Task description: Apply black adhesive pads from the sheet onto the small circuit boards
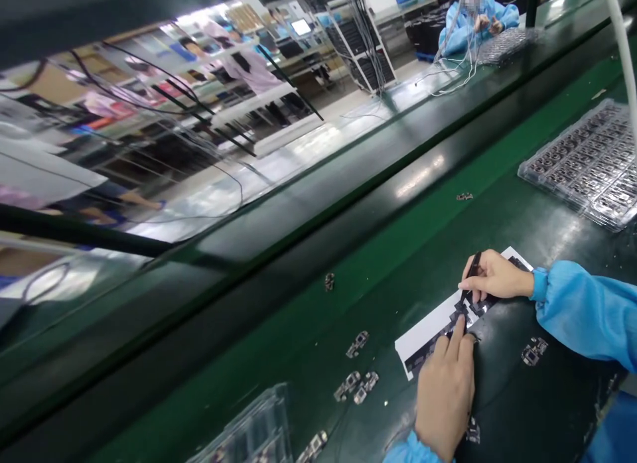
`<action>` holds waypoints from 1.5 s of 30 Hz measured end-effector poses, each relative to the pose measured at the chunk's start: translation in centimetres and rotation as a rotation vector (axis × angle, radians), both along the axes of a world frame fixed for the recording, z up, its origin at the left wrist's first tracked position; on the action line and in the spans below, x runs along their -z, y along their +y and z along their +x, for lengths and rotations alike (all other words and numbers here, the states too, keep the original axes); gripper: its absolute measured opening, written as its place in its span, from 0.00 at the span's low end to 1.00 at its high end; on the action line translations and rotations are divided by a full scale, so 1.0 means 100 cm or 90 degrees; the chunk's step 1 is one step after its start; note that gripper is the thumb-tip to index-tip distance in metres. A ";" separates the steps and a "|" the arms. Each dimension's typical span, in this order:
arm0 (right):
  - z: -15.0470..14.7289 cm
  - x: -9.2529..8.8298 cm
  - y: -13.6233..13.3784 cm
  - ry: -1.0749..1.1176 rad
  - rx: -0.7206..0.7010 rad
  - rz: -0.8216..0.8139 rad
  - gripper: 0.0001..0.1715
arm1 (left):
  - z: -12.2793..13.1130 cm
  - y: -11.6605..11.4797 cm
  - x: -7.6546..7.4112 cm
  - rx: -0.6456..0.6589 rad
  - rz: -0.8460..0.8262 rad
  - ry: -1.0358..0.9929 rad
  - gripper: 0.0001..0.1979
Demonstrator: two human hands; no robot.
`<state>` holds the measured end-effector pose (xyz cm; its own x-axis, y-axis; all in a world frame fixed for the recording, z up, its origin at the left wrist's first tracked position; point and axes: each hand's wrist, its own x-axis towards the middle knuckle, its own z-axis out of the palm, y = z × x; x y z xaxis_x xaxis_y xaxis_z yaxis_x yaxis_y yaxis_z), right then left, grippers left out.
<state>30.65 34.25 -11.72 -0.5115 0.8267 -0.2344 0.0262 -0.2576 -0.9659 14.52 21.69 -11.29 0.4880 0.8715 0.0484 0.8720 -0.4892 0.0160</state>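
Note:
My right hand (pixel 495 276), in a blue sleeve, grips black tweezers (pixel 474 267), their tips down on a white sheet (pixel 432 324) that carries a row of black pieces, probably stickers. My left hand (pixel 446 390) reaches in from below; its index finger is stretched out and touches the black pieces just below the tweezers. The other fingers are partly bent, and I see nothing held in that hand. A small circuit board (pixel 534 351) lies right of the sheet. Another board (pixel 473 430) is partly hidden beside my left wrist.
Several small boards lie left of the sheet, among them one board (pixel 357 344). A clear tray stack (pixel 587 161) filled with boards stands at right; another clear tray (pixel 249 433) is at the bottom edge. Across the green bench (pixel 398 251), a person in blue (pixel 478 22) works.

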 end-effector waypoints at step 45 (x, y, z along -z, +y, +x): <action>-0.017 -0.005 0.004 -0.070 -0.099 -0.021 0.18 | 0.001 -0.005 -0.005 -0.072 -0.044 -0.051 0.11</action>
<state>28.99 34.63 -11.19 -0.6020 0.7312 -0.3210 0.1729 -0.2731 -0.9463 14.59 21.14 -10.79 0.3841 0.9231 0.0206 0.9159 -0.3837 0.1181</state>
